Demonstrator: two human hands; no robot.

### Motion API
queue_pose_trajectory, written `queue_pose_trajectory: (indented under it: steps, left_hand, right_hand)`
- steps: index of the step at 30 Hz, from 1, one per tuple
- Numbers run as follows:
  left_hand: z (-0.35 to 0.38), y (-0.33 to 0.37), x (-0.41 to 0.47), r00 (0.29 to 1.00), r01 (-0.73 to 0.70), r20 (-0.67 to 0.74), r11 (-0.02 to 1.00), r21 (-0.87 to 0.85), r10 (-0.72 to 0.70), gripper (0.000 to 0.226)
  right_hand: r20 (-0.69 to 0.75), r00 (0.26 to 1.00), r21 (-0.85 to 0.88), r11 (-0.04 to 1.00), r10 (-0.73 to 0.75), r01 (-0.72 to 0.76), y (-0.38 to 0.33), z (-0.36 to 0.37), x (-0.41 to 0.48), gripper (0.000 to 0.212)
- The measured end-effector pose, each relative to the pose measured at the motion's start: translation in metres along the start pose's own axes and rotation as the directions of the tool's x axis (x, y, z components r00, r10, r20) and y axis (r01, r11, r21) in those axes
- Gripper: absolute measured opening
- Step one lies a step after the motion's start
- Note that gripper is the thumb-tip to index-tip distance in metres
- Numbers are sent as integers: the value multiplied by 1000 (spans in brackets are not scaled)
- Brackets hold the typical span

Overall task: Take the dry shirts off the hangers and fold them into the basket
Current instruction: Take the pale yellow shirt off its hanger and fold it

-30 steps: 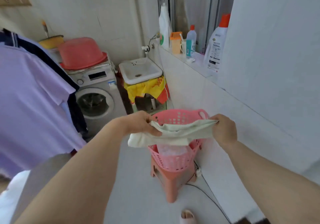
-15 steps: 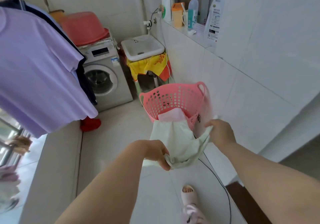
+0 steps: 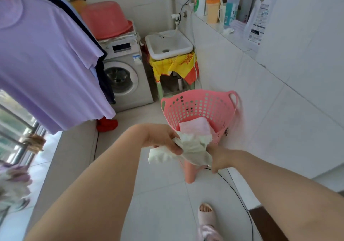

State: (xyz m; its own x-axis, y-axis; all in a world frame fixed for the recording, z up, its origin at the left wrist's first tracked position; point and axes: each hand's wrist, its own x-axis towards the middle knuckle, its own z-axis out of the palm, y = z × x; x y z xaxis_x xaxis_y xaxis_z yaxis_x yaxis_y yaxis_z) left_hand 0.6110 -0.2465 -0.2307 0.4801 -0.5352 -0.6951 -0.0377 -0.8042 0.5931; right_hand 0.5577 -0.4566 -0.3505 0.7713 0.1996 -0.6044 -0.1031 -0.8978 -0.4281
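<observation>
Nearest to me, in front of the basket (image 3: 202,106), my left hand (image 3: 163,141) grips one bunched end of the pale green shirt (image 3: 194,148), with the fingers curled round the cloth. My right hand (image 3: 221,159), just at the near side of the basket, grips the other end; some of its fingers are hidden behind the cloth. The shirt hangs crumpled between the hands, before the near rim of the basket and not yet inside; if it touches the rim, I cannot tell. In the basket lies one folded pink garment (image 3: 195,128). I judge the step in hand is the folding of this shirt, and the cloth is not tidy enough for now. The next move, I think, calls for drawing the hands apart to flatten it, folding once more, then lowering it on the pink garment. Left of the basket and farther away, a purple shirt (image 3: 46,64) hangs, so more work remains.
</observation>
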Motion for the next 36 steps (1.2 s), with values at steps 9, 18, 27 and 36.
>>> queue_pose_trajectory:
  steps: [9,18,27,36]
  left_hand:
    - [-46,7,91,634,-242,-751,875,-420,-185,57]
    - [-7,-37,164,914,229,-49,611,-758,-403,121]
    - [-64,-18,169,797,-120,-518,759,-640,-311,47]
    - [-132,12,130,662,27,-697,937,-348,-277,27]
  right_hand:
    - [-96,959,816,572,265,-76,8,-36,30,31]
    - [20,940,921,359,341,-150,29,-106,83,35]
    - [-95,901,801,570,424,-184,26,-169,118,33]
    - [-87,996,-108,993,33,-42,-29,-229,113,52]
